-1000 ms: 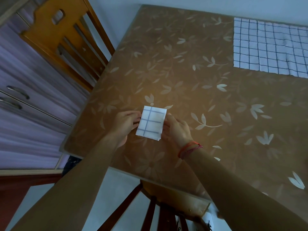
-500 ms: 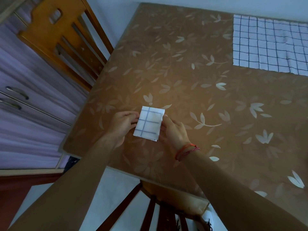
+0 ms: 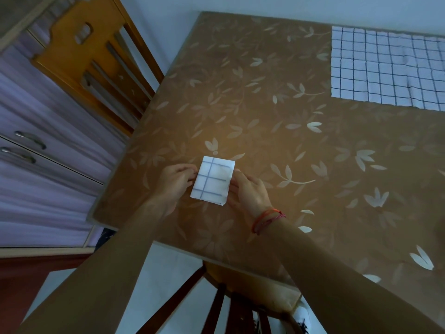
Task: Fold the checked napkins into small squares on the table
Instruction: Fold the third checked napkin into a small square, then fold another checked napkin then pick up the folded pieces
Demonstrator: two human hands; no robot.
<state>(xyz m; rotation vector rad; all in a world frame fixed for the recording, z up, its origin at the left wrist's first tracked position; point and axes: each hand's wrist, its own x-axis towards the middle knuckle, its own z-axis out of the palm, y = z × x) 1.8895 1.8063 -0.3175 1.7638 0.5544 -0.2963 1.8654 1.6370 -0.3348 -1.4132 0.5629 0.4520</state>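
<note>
- On the brown leaf-patterned tabletop (image 3: 265, 116), a large white blue-checked napkin (image 3: 385, 68) is left spread flat at 2 o'clock, not yet folded.
- A small folded checked packet (image 3: 213, 180) is laid near the 7 o'clock edge, its long axis running 12 to 6 with the far end tipped slightly toward 1.
- Its side edges are pinched by the left hand (image 3: 173, 182) at 9 and the right hand (image 3: 248, 191) at 3. Final squaring is judged in hand; release and a reach toward 2 o'clock are called for next.

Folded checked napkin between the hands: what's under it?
The small folded white checked napkin lies on the brown leaf-patterned table. Left hand and right hand hold its sides; anything tucked underneath is hidden.
</note>
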